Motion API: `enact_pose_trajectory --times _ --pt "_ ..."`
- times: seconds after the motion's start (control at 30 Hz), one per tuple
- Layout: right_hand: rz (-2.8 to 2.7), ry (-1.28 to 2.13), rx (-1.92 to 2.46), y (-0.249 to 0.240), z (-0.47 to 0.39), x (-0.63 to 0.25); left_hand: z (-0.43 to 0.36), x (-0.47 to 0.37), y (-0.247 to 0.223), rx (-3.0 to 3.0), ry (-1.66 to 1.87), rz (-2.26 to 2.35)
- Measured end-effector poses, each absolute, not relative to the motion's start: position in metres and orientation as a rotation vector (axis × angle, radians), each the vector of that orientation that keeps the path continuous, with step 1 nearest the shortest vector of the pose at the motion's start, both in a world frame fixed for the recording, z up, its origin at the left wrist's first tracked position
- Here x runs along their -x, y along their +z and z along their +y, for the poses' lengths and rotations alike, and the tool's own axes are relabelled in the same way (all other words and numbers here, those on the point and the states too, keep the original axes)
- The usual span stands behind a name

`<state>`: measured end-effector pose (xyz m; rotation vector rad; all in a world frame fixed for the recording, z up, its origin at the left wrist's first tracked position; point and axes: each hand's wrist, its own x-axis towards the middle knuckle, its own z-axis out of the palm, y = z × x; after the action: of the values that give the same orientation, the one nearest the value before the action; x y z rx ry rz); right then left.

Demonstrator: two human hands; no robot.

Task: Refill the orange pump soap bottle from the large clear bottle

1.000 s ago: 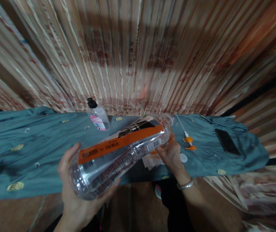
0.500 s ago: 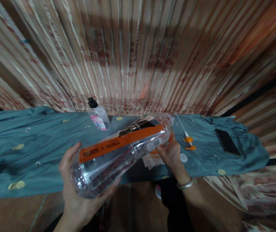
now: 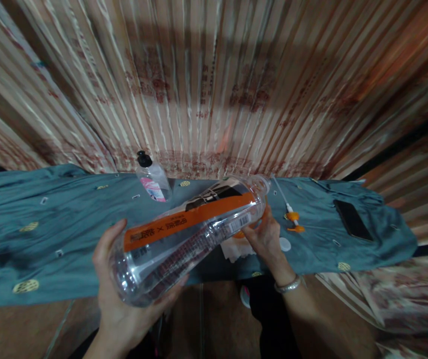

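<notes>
A large clear plastic bottle (image 3: 195, 227) with an orange-banded label lies tilted across my two hands, its neck up and to the right. My left hand (image 3: 120, 294) is wrapped round the bottle's base. Near the shoulder, my right hand (image 3: 268, 237) grips it from below, with part of the fingers hidden behind the bottle. No cap shows on its mouth. Just right of it, an orange and white pump head (image 3: 293, 217) with a long tube lies on the cloth. Beside my right wrist is a white round disc (image 3: 285, 244).
A clear bottle with a black cap (image 3: 154, 182) stands at the back left. A black phone (image 3: 352, 220) lies on the right. Under the held bottle is a whitish crumpled piece (image 3: 234, 251). A green cloth (image 3: 68, 214) covers the narrow table; a pleated curtain (image 3: 199, 89) hangs behind.
Almost nothing differs. The bottle is turned very slightly in my hands, its base shifting a little; both hands keep their hold.
</notes>
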<state>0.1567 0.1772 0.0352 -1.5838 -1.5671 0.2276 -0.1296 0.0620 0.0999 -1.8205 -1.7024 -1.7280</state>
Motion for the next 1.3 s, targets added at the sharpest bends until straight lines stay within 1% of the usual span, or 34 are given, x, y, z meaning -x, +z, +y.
enact_pose_trajectory --times 0.07,0.2,0.4,0.5,0.73,0.8,0.93,1.03,1.2,1.3 --pt "-1.560 0.223 1.583 0.035 0.177 -0.156 0.062 0.128 0.099 1.791 -1.773 -1.715" --pt "-1.543 0.217 1.599 0.036 0.177 -0.155 0.060 0.130 0.098 1.807 -1.744 -1.780" --pt "-1.556 0.218 1.591 0.036 0.177 -0.155 0.060 0.132 0.100 1.814 -1.742 -1.744" --pt "-1.545 0.230 1.593 0.038 0.177 -0.155 0.060 0.137 0.099 1.905 -1.616 -1.739" --pt "-1.550 0.271 1.591 0.038 0.176 -0.156 0.060 0.145 0.096 1.947 -1.604 -1.708" --pt "-1.550 0.269 1.594 0.038 0.176 -0.156 0.061 0.140 0.096 1.918 -1.632 -1.697" --pt "-1.544 0.270 1.598 0.039 0.176 -0.156 0.062 0.129 0.097 1.784 -1.806 -1.729" --pt "-1.553 0.267 1.597 0.039 0.176 -0.156 0.062 0.127 0.098 1.781 -1.807 -1.732" --pt "-1.564 0.241 1.604 0.038 0.177 -0.156 0.062 0.132 0.100 1.925 -1.671 -1.704" --pt "-1.563 0.222 1.612 0.037 0.177 -0.156 0.062 0.131 0.100 1.821 -1.791 -1.720"
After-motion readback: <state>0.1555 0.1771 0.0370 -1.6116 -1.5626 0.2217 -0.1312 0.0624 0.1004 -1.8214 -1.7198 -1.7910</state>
